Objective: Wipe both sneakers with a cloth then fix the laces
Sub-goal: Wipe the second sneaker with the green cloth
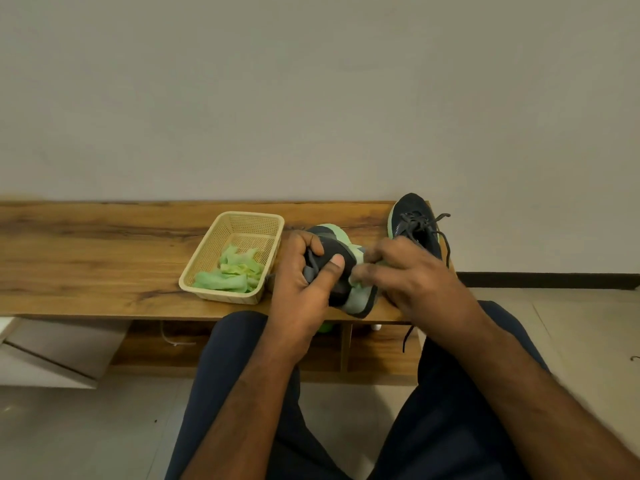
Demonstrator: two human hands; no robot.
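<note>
My left hand (304, 271) grips a dark grey sneaker with a pale green sole (360, 296), tilted on its side above the wooden bench (104, 258). My right hand (408, 271) presses a light green cloth (356, 280) against the sneaker's sole; most of the cloth is hidden under the fingers. The second dark sneaker (412, 220) stands on the bench's right end behind my right hand, its laces loose and one lace hanging over the front edge.
A beige plastic basket (211, 251) holding crumpled green cloths (232, 271) sits on the bench left of the hands. A plain wall rises behind. My legs in dark trousers are below, over a tiled floor. Shelves lie under the bench.
</note>
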